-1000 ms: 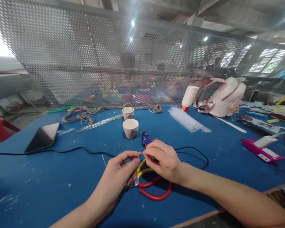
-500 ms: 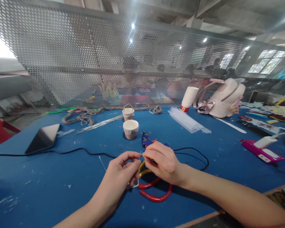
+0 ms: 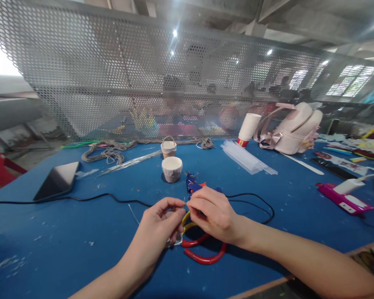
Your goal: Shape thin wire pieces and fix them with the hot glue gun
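My left hand is closed in a pinch on a thin piece of wire, whose pale end sticks out to its left. My right hand meets it fingertip to fingertip, pinching the tiny upright end of wire between them. Beneath the hands lies a tool with red and yellow handles; its head is hidden. A small clear object shows under the left fingers, too covered to name. Just behind the right hand is a blue glue gun, partly hidden.
Two small pots, a whitish one and one with a handle, stand ahead. Further round are wire strands, grey cord, a phone, clear sticks, paper cups, a backpack and a purple power strip.
Both hands stay almost in place, still fingertip to fingertip. The clear object under my left fingers shows slightly differently. Nothing else on the table has moved.
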Demonstrator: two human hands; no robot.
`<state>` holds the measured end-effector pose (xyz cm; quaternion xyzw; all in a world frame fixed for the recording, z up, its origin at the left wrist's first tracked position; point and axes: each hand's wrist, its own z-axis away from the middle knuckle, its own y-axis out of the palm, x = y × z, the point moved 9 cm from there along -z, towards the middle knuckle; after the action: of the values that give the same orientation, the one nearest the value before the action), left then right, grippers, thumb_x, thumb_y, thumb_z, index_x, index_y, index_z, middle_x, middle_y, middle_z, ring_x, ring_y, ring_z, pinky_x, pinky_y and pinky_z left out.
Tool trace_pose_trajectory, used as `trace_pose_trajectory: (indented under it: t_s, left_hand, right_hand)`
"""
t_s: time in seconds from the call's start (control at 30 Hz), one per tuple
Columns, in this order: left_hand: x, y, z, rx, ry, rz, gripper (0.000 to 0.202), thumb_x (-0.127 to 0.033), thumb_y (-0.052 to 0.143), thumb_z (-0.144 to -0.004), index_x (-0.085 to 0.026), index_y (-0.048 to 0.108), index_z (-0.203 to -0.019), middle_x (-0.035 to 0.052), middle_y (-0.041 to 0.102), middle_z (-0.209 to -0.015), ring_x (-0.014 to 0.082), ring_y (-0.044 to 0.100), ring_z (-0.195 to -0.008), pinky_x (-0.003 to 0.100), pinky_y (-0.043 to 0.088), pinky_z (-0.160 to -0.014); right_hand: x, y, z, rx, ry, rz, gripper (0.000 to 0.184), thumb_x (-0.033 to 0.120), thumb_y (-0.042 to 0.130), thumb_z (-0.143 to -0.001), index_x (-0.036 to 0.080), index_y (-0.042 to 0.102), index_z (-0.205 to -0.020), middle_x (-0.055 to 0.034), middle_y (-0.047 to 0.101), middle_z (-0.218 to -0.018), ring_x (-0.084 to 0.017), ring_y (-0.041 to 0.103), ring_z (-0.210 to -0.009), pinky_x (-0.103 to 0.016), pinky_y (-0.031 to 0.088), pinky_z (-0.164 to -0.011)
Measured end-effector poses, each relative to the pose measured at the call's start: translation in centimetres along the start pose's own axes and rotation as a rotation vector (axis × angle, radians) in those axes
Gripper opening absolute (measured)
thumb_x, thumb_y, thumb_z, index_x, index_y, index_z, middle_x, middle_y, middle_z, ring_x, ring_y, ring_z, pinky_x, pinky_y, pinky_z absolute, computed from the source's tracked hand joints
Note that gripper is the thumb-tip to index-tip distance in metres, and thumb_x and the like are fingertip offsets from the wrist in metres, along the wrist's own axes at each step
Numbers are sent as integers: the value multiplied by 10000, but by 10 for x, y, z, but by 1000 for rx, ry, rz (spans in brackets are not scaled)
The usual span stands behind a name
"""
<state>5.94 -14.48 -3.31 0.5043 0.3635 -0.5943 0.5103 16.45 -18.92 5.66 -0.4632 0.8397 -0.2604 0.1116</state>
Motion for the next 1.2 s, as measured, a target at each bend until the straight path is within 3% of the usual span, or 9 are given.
trace_pose_trajectory:
  t_s: [0.93, 1.2]
  left_hand:
    - [-8, 0, 0, -38, 27, -3, 248, -350, 666, -648, -154, 598, -783, -48, 539, -443, 83, 422, -404, 207, 317, -447]
    - [9, -1, -16, -19, -4, -14, 209, -325, 640, -630, -166, 565, -742, -45, 550, -407, 85, 450, -343, 197, 330, -399]
  right_hand:
    - [0, 0, 1, -5, 12, -26, 114, 44, 512, -815, 140, 573, -829, -69, 611, -716, -145, 542, -657, -261, 495, -600]
    - [-5, -6, -2, -19, 34, -19, 139, 42, 524, -815, 163, 565, -869, -51, 603, -727, -135, 543, -648, -253, 489, -593]
